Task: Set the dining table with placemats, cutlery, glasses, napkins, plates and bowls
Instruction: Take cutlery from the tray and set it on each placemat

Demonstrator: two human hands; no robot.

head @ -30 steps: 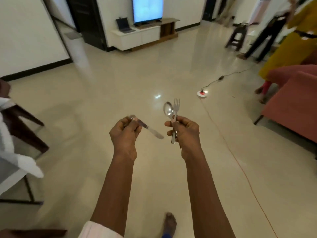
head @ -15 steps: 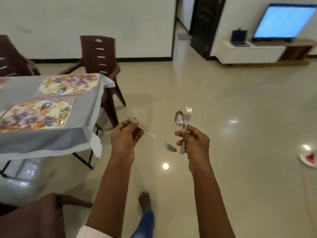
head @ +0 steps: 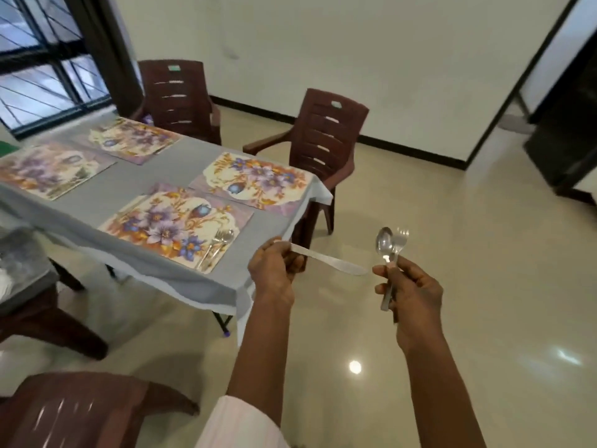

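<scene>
My left hand [head: 274, 275] pinches the handle of a table knife [head: 336, 264] whose blade points right. In my right hand [head: 412, 290] a spoon [head: 384, 243] and a fork [head: 400, 241] stand upright, gripped together by their handles. Both hands hover over the floor just off the near right corner of the dining table [head: 181, 279], which wears a grey cloth. Several floral placemats lie on it; the nearest placemat [head: 168, 221] carries a laid set of cutlery [head: 215, 249] at its right edge. The placemat behind it [head: 258, 179] is bare.
Brown plastic chairs stand around the table: one at the far right end [head: 323, 137], one at the back [head: 177, 92], one at bottom left [head: 74, 412]. Glossy tiled floor [head: 468, 253] spreads to the right. A dark doorway [head: 568, 130] is at far right, a window [head: 38, 59] at top left.
My view has swung left from the TV side of the room to the dining table, which is now close. Both hands keep the same hold on the cutlery.
</scene>
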